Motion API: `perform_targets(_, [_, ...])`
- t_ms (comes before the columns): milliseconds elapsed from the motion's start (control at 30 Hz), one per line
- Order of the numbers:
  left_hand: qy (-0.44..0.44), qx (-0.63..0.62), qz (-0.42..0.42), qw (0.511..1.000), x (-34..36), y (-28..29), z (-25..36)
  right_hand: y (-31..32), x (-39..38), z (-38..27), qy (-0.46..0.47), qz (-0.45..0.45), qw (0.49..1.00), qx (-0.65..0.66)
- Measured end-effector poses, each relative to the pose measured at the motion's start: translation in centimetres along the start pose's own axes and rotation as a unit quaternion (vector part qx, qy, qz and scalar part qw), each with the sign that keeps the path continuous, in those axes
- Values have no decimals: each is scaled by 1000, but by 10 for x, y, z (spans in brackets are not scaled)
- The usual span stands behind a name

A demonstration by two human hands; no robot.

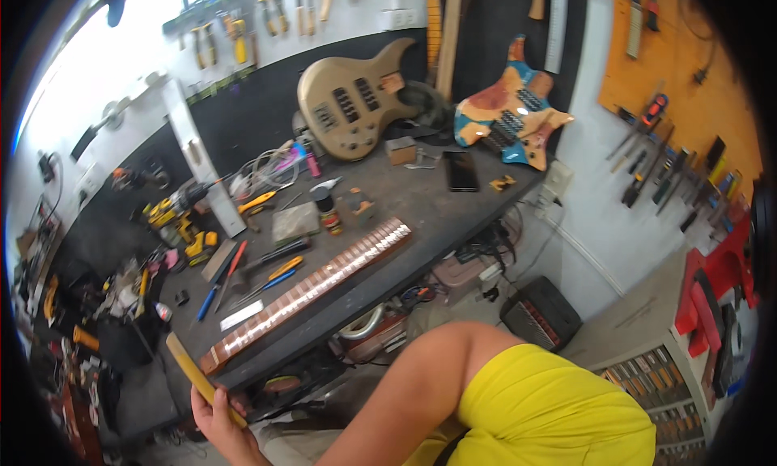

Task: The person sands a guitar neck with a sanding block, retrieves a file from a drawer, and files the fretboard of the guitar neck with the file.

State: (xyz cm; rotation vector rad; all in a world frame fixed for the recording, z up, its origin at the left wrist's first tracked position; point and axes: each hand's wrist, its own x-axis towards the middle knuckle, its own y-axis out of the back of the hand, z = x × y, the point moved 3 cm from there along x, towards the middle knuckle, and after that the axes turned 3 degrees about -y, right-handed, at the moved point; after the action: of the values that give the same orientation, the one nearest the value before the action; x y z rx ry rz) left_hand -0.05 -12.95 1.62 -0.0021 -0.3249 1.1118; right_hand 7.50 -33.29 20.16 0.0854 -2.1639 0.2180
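Note:
My left hand (220, 429) is closed around a long, narrow yellow strip (191, 366), its fingers wrapped near the lower end. The strip tilts up to the left, its upper end beside the near-left end of a guitar neck (312, 298). That neck lies fretboard up along the bench's near edge, its frets shining. My right arm (413, 385), in a yellow sleeve, bends at the elbow; its forearm leaves by the lower edge, so my right hand is out of sight. A small white rectangular piece (242, 315) lies beside the neck.
Two guitar bodies, one gold (344, 106) and one blue and wood-toned (510, 114), stand at the bench's back. A phone (461, 171), yellow drill (174, 207), dark jar (324, 201) and several hand tools lie on the dark bench (388, 183). An amplifier (541, 314) sits below.

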Motion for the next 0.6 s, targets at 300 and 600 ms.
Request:
perform_targets(300, [12,311,61,948,54,86,-7,-38,-213,-50,-464,420,466,-625])
perform_targets(600, [-67,379,43,922,30,48,-6,-7,-263,-51,-297,471,249,-792])
